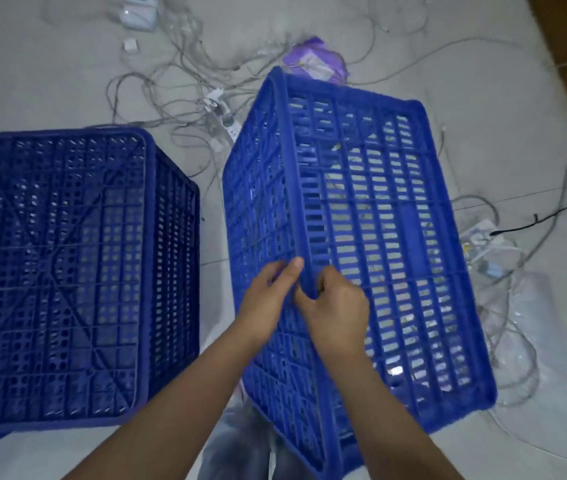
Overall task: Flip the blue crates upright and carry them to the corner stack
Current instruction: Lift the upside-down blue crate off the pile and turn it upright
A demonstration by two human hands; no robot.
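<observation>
Forearms reach up from 6 o'clock; left hand (268, 299) and right hand (335, 311) both clench the corner edge of the tilted blue crate (361, 237). At 9 o'clock, another blue crate (67, 271) lies upside down.

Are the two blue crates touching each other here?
Apart. The head view shows a strip of bare floor between the left crate and the tilted crate.

Left crate (57, 278) (bottom corner) cut off
</observation>
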